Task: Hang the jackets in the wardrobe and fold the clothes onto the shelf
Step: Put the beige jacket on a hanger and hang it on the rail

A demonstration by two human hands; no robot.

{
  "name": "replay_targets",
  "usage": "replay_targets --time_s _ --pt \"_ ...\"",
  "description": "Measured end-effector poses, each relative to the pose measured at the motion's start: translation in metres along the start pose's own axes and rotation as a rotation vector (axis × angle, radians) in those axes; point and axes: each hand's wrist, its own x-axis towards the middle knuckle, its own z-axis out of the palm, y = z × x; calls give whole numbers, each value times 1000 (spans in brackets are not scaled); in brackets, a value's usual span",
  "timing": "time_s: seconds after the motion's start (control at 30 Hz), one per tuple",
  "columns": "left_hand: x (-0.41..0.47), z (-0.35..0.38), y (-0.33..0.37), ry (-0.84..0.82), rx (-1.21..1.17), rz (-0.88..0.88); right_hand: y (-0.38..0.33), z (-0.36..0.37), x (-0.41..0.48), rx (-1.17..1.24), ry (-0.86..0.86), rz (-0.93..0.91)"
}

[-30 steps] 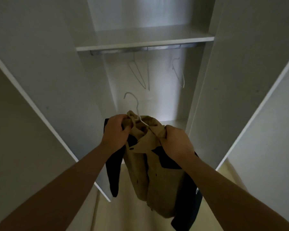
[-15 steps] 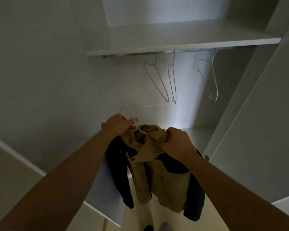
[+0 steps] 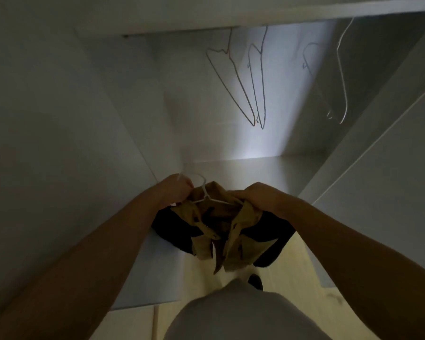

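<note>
— Where's the jacket [image 3: 227, 231] right now?

— Low, in front of the wardrobe [image 3: 59, 119] opening, hanging straight down off a white hanger [image 3: 205, 192]. Tan body, dark sleeves drooping on either side.

— Who's got what?

— Starting from the left: the left hand [image 3: 176, 190] is curled round the hanger's hook and neck, with the left shoulder of the jacket bunched under it. The right hand [image 3: 259, 196] is pinching the tan collar and shoulder on the other side. Both grips are closed, nothing loose.

— So which way does it have to go?

— Up and forward, I'd say. The hanger's shoulder bar runs left to right between the two hands, hook bent towards the left hand. The rail itself is hidden under the top shelf [image 3: 255, 19], well above both hands. The left hand has the hook, so it's the one that would lead.

— Room up there?

— Three bare wire hangers [image 3: 257, 87] dangle under the shelf, two close together and one apart on the right, open space left of them. One jacket, one white hanger, two hands.
</note>
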Motion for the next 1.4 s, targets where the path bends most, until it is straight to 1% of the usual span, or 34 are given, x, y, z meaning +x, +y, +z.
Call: replay_targets --time_s 0.03,0.1,0.13,0.23,0.33,0.4,0.5,0.57,0.6,0.63,0.73,0.8,0.9,1.0,1.03,1.07,1.13,1.17,1.2,1.33,1.4 --pt "1 5 -3 25 -74 7 5 1 5 -39 -31 -25" --pt "2 12 -5 78 -176 48 13 0 13 -7 -64 -47" --pt "1 14 -6 128 -190 55 18 -1 16 16 -73 -57" --pt "-4 20 -5 303 -136 59 29 -1 25 34 -80 -107" --pt "-9 27 -3 353 -33 141 36 -3 33 39 -47 -167" --pt "-9 30 -3 346 -3 180 39 -5 38 3 -16 -210" --pt "-5 30 -3 294 -89 273 47 -8 42 -37 51 -229" --pt "-4 29 -3 156 -140 240 54 -9 45 -27 99 -231" --pt "-4 29 -3 89 -125 203 56 -9 46 -20 117 -232" --pt "-2 29 -3 74 -75 191 59 -9 47 -11 127 -234" --pt "2 23 0 211 38 246 56 -12 48 24 129 -244" --pt "5 15 7 306 57 269 47 -15 48 56 72 -240" --pt "10 4 17 398 123 276 33 -20 50 -16 -23 -254" --pt "14 -5 27 464 144 231 26 -30 56 -78 2 -314" --pt "16 -8 30 457 102 218 25 -34 58 -66 8 -338" --pt "17 -11 33 428 1 213 24 -37 60 -42 5 -356" --pt "18 -14 40 333 -273 190 23 -44 63 18 -12 -375" --pt "18 -15 43 299 -346 181 22 -47 65 45 -18 -383" --pt "17 -16 44 276 -336 179 22 -49 67 68 -25 -390" --pt "22 -18 46 231 -117 213 20 -59 75 111 -84 -395" --pt "26 -18 47 213 -113 227 21 -64 78 101 -91 -385"
